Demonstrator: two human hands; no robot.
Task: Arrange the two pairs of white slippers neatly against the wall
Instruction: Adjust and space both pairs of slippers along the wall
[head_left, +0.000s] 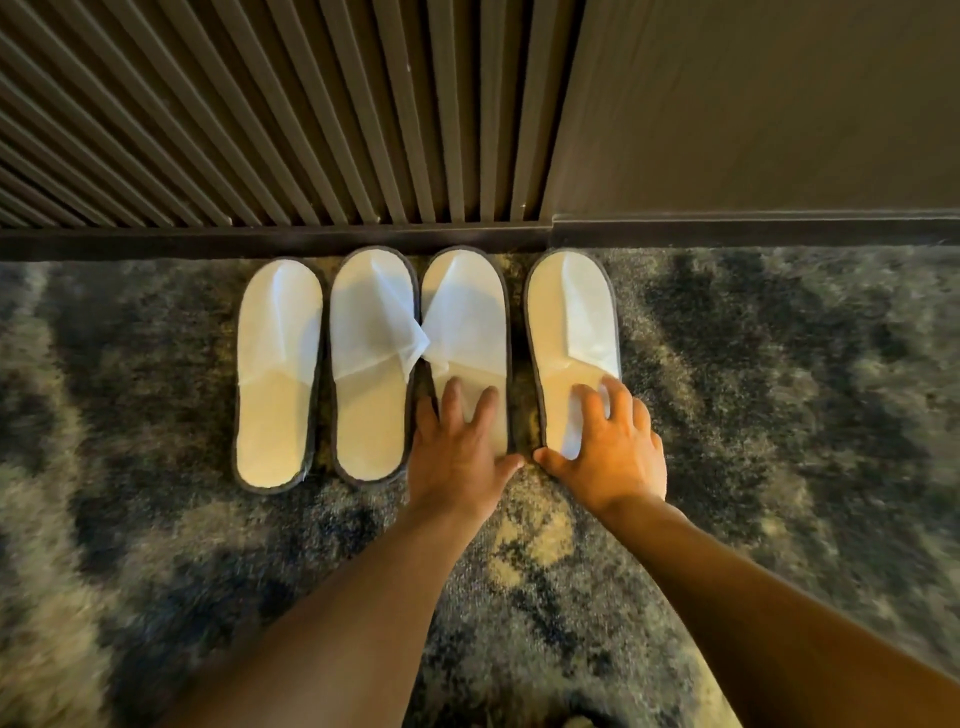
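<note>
Two pairs of white slippers with dark edging lie side by side on the carpet, toes at the skirting board (311, 240). The left pair is the far-left slipper (278, 374) and the second slipper (371, 338), both untouched. My left hand (457, 457) lies flat with spread fingers on the heel of the third slipper (467, 322). My right hand (608, 447) lies the same way on the heel of the rightmost slipper (569, 322). The second slipper's loose upper overlaps the third slipper's. The rightmost slipper sits slightly apart from the third.
A dark slatted wall panel (260, 130) rises behind the slippers, and a plain wall (753, 104) continues to the right. Mottled grey and cream carpet (779, 389) covers the floor all around.
</note>
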